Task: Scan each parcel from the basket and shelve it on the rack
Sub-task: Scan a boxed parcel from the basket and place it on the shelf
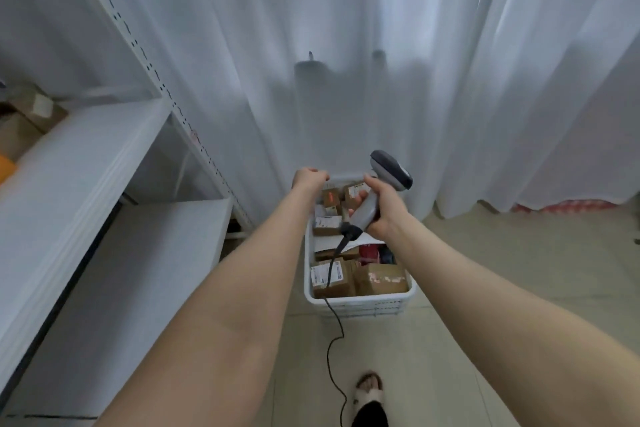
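grey scanner (390,168), one, in right hand (382,213); one basket (360,302).

Matt cardboard parcels (380,278) fill a white plastic basket (360,302) before sheer cloth curtains (346,45).

The right hand (382,213) grips the handle of a grey scanner (389,168), whose head is tilted up and to the right. Its black cable (331,322) trails over a white basket (360,302) on the tiled floor. Labelled cardboard parcels (381,279) fill the basket. The left hand (309,178) curls at the basket's far left corner; whether it holds the rim is unclear. A white rack (69,163) stands at left.
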A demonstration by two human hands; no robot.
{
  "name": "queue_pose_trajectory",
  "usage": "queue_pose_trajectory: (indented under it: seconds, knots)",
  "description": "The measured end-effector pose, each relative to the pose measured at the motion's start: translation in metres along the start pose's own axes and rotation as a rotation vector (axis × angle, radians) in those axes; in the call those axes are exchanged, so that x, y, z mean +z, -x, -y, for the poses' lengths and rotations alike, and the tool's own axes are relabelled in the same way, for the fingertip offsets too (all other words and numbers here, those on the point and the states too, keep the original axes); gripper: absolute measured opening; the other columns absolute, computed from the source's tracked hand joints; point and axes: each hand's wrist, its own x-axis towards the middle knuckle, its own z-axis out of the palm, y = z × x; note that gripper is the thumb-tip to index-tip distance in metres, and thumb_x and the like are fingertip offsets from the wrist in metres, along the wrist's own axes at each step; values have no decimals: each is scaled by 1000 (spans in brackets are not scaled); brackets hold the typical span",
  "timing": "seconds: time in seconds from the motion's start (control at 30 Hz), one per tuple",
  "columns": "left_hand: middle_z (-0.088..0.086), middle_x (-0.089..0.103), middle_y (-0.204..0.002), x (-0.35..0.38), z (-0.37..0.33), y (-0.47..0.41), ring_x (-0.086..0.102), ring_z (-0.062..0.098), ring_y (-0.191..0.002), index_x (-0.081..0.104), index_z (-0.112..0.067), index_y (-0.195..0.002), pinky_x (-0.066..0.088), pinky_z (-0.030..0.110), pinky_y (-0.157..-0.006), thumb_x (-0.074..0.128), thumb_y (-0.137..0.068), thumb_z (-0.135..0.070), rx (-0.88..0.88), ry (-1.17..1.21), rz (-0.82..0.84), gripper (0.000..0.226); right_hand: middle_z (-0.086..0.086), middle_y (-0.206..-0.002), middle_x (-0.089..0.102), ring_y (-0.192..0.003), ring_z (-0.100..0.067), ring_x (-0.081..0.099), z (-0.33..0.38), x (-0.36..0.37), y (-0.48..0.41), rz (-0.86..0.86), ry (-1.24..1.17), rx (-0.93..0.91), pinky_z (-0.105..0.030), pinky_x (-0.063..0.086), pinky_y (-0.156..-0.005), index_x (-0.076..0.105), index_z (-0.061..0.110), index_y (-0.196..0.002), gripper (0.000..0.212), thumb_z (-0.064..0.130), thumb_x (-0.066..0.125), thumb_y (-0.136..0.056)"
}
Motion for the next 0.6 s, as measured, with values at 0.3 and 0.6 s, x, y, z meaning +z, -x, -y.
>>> queue_pose_trajectory:
  seconds: [0.3, 0.6]
  knots:
    - [12, 53, -134, 73, 21, -118, 52, 24, -112, 48, -8, -135, 44, 34, -93, 56, -91, -9, -129, -49, 133, 44, 1, -70, 57, -64, -13, 57, 27, -28, -130, -182, 66, 70, -30, 50, -71, 62, 14, -90, 12, 25, 66, -91]
    - [15, 48, -136, 120, 139, -222, 47, 30, -124, 43, -7, -138, 42, 38, -102, 54, -94, -13, -363, -117, 148, 45, -2, -68, 59, -60, -14, 57, -23, -93, -275, -342, 202, 239, -32, 52, -65, 63, 11, -100, 18, 22, 70, -88]
